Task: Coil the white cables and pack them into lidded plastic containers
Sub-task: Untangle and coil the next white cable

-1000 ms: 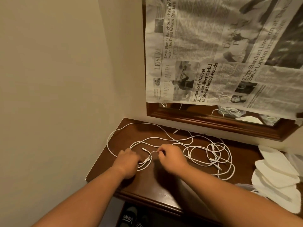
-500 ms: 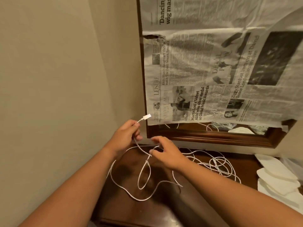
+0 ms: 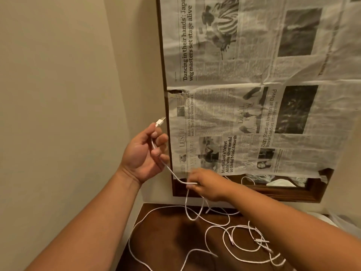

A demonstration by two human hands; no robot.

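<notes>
The right forearm sweeps across the lower right and covers part of the loose loops (image 3: 261, 241), and whatever pale shapes sit behind it at the right edge are too cut off to name. The tabletop (image 3: 172, 231) runs off the bottom edge. A sheet of newspaper (image 3: 234, 106) hides most of the mirror (image 3: 273, 194), leaving only a thin strip of glass at the bottom with faint white strands reflected in it. The right hand's fingertips are smeared with blur.

Now the white cable (image 3: 169, 169): thin, round and limp, with a small rectangular white plug (image 3: 160, 122) at its upper end showing a short metal tip. It sags in a shallow curve between the two hands, then drops in a long narrow loop down to the dark wood, where the rest lies in overlapping rings, a few small connectors among them.

The left hand (image 3: 144, 153) is up in front of the beige wall, palm showing, fingers curled round the cable just below the plug, which pokes out above the thumb. The right hand (image 3: 207, 184) sits lower and to the right, in front of the mirror's wooden frame, pinching the same cable where it bends downward. Both hands are raised well clear of the tabletop.
</notes>
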